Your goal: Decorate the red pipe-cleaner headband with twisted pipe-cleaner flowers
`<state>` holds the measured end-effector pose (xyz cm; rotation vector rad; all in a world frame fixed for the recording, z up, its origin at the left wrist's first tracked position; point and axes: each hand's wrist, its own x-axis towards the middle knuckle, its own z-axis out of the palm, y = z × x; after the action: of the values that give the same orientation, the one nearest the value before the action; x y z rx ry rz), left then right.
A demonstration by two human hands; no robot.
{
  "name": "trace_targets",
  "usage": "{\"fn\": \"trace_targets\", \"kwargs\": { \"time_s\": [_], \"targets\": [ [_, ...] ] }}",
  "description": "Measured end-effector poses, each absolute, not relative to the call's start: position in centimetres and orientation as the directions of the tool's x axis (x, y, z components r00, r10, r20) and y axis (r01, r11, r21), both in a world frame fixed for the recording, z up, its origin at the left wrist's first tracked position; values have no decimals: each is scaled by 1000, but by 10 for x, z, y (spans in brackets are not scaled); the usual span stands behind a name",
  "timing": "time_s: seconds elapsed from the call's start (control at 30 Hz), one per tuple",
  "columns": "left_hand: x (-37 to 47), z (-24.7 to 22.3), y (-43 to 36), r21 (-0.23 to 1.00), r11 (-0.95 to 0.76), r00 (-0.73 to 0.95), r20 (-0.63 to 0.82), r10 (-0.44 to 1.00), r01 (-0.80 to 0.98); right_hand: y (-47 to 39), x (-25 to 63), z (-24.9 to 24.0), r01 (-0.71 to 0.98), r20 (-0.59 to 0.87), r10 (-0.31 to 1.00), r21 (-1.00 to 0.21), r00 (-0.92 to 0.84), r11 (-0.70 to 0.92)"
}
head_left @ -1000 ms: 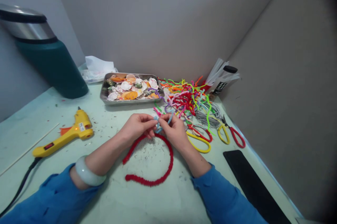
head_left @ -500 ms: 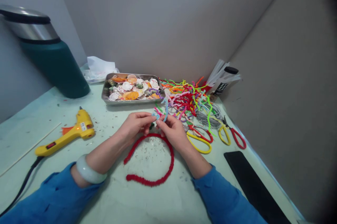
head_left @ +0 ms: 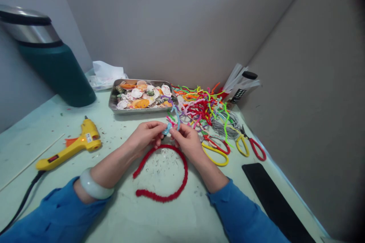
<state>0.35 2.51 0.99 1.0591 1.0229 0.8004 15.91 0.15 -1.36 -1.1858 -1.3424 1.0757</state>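
Note:
A light blue pipe cleaner (head_left: pixel 168 128) is pinched between my two hands, coiled at one end, with its free length curving up and away. My left hand (head_left: pixel 147 136) grips the coiled part from the left, thumb and forefinger together. From the right, my right hand (head_left: pixel 186 140) pinches the same piece near the base of its free length. Just below my fingertips a fuzzy red pipe cleaner (head_left: pixel 186 176) lies on the table, bent into an open ring with its gap at the left.
A yellow glue gun (head_left: pixel 71 148) and thin stick lie left, near a green bottle (head_left: pixel 57 72). Behind my hands stand a metal tray (head_left: pixel 139 111) of shells and a heap of coloured pipe cleaners (head_left: pixel 199 108). Scissors (head_left: pixel 215 153) and a black strip (head_left: pixel 276 197) lie right.
The blue coil shows more fully between my fingertips, and its free length has tilted to the left and curved over. Both hands remain in nearly the same place.

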Motion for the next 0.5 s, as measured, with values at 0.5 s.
{"fn": "trace_targets", "kwargs": {
  "time_s": [0.5],
  "targets": [
    [2, 12, 27, 969, 229, 379, -249, 891, 97, 2, 160, -17, 258, 186, 982, -950, 26, 173]
  ]
}}
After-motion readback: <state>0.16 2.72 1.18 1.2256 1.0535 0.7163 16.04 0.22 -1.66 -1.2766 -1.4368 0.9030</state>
